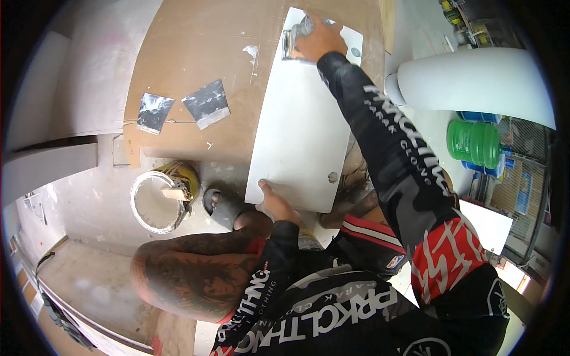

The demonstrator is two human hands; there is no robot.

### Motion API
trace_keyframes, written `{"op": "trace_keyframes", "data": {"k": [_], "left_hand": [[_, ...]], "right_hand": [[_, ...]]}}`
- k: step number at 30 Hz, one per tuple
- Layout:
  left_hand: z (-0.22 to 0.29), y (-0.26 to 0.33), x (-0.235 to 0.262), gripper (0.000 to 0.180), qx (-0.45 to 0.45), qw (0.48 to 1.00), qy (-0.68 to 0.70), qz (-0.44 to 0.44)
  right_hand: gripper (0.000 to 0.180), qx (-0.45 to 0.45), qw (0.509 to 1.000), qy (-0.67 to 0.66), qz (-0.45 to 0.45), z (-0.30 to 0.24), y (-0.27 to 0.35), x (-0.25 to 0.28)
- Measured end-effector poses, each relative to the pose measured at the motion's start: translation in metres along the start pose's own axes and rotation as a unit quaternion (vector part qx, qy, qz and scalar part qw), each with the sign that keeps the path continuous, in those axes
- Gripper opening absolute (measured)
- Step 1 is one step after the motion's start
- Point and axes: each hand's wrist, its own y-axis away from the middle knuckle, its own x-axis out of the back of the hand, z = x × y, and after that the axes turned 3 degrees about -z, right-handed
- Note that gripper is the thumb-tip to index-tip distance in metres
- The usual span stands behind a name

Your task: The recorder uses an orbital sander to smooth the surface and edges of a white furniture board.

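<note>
A long white board [304,118] lies lengthwise ahead of me, its far part over brown cardboard and its near end over my lap. My right hand [323,40] is at the board's far end. Its fingers are wrapped round a hand sander [291,43] with a metallic, flat-edged body, which rests on the board's surface. The palm hides most of that tool. At the near left corner, my left hand [276,202] grips the board's edge, thumb on top and the other fingers mostly hidden. Round dark spots show near the board's right edge.
Two dark sandpaper pieces [206,104] lie on the cardboard [178,53] to the left. An open paint bucket [138,204], with a wooden-handled tool across it, stands on the floor beside my foot. Green and blue water jugs [474,144] lie on a rack at right, below a white cylinder [469,80].
</note>
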Motion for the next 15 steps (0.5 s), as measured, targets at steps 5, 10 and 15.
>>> {"op": "trace_keyframes", "data": {"k": [5, 10, 15], "left_hand": [[0.001, -0.023, 0.018, 0.068, 0.019, 0.992, -0.058, 0.114], [0.009, -0.013, 0.010, 0.070, -0.008, 0.996, 0.005, 0.092], [0.004, -0.007, 0.007, 0.080, -0.012, 0.997, 0.049, 0.051]], "right_hand": [[0.069, 0.021, 0.994, -0.067, -0.084, -0.041, 0.098, 0.040], [0.070, 0.050, 0.983, -0.122, -0.131, -0.037, 0.180, 0.075], [0.070, 0.063, 0.977, -0.113, -0.171, -0.032, 0.259, 0.105]]}}
